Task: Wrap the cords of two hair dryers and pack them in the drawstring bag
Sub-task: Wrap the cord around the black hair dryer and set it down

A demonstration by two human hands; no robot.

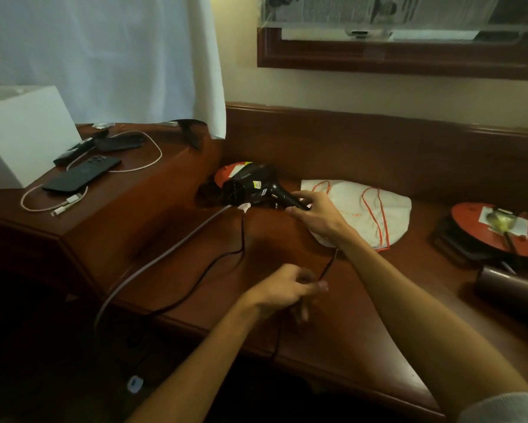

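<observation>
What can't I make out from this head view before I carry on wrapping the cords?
- Second hair dryer: not identifiable; dark and blurred objects at right.
- Black cord plug end: runs off the desk edge into shadow.
- Left hand grip on the cord: motion-blurred.
- Hair dryer handle: partly covered by right hand.

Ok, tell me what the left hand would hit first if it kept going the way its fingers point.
Probably nothing soon: the left hand, pinching the black cord, points right across bare desk. Depth is unclear.

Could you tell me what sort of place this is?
Probably a hotel room: a built-in wooden desk under a framed mirror, a curtain, and a hair dryer beside its drawstring bag.
</observation>
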